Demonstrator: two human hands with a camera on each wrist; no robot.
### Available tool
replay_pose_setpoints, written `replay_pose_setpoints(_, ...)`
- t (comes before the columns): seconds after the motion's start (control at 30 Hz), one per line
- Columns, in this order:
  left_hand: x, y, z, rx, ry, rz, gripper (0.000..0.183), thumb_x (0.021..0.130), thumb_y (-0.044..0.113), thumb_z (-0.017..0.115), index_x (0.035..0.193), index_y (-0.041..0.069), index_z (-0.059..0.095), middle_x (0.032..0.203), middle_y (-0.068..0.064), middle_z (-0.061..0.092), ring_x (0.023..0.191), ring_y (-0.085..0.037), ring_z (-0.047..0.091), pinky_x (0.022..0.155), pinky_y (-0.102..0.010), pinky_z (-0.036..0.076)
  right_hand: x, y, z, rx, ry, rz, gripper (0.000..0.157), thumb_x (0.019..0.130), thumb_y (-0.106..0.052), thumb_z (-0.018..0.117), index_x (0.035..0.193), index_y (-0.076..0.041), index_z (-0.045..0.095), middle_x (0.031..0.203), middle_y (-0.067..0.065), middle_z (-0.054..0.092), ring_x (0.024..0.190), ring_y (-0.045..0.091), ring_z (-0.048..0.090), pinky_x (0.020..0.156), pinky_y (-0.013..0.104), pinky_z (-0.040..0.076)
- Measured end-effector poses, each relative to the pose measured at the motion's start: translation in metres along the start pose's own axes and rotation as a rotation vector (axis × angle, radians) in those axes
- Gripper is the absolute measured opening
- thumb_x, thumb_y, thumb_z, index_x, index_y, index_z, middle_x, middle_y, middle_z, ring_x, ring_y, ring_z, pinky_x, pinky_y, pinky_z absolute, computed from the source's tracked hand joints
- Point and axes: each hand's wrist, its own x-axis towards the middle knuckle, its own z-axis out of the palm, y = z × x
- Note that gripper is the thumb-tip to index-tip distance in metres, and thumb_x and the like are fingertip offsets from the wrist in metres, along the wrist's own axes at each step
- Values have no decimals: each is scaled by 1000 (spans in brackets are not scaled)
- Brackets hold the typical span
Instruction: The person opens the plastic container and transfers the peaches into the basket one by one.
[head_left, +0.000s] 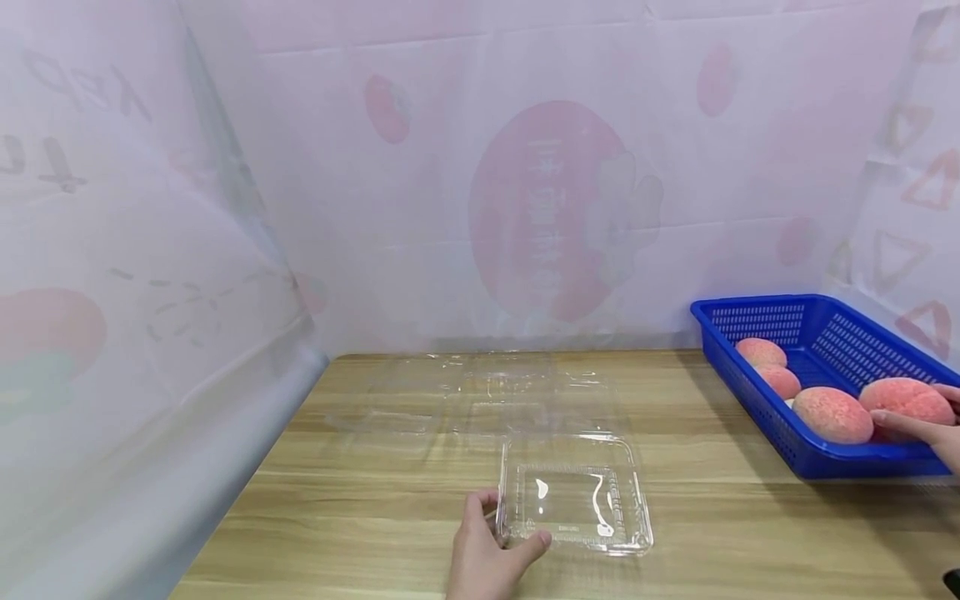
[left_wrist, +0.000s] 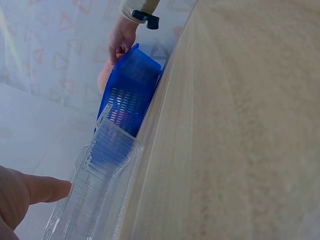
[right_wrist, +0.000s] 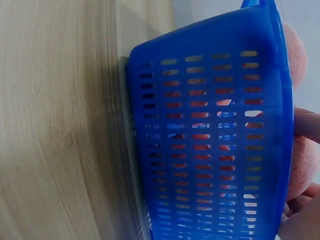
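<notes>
A clear plastic clamshell box [head_left: 567, 500] lies in front of me on the wooden table. My left hand [head_left: 491, 546] holds it by the near left corner, thumb on the near edge and fingers along the left side. In the left wrist view a fingertip [left_wrist: 60, 189] meets the box's rim. My right hand [head_left: 926, 432] reaches into the blue basket [head_left: 772, 425] and grips a large pink peach [head_left: 903, 398], thumb on its near side and fingers on its far side. Another peach [head_left: 832, 414] sits just left of it.
Two smaller-looking peaches [head_left: 761, 352] lie farther back in the basket, by its left wall. Several more clear plastic boxes [head_left: 510, 412] stand across the back of the table. A printed white cloth [head_left: 420, 192] hangs behind and along both sides.
</notes>
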Motion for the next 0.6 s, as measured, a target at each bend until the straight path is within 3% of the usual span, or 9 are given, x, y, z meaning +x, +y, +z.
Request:
replay_pose_setpoints(0.03,0,0,0,-1,1,0,78,55,37,83,114,7,42,113,-17,52,97,-30,55,77,-43,48,0,0,0,2,-2,-4,95,79,-46,62,137,9,12,134,36,19,113,46,22,93,61,24)
replay_pose_setpoints(0.1,0,0,0,-2,0,1,78,55,37,83,114,6,42,113,-17,52,97,-30,55,77,-43,48,0,2,0,-4,5,-22,93,78,-45,63,136,10,16,131,35,25,109,32,34,94,46,36)
replay_pose_setpoints(0.17,0,0,0,-1,-2,2,78,55,37,83,114,6,42,113,-17,52,97,-30,55,76,-43,49,0,2,0,4,18,-49,91,77,-43,66,135,11,21,123,34,33,92,10,43,80,25,46)
replay_pose_setpoints(0.23,0,0,0,4,-3,2,78,55,37,82,114,6,42,114,-18,52,97,-30,55,75,-44,49,1,2,0,13,32,-76,88,75,-41,69,132,12,27,110,29,40,75,-8,34,58,10,41)
replay_pose_setpoints(0.3,0,0,-1,6,-5,3,78,55,38,82,114,6,42,114,-19,52,97,-31,55,75,-45,49,0,2,0,25,42,-93,87,73,-39,71,130,12,30,103,26,43,69,-14,25,45,8,31)
replay_pose_setpoints(0.6,0,-2,-1,-8,0,0,79,55,36,83,114,5,42,115,-19,50,99,-34,54,78,-44,48,0,3,-3,-2,-8,-162,80,76,-39,68,126,13,33,103,29,44,64,-16,27,43,7,37)
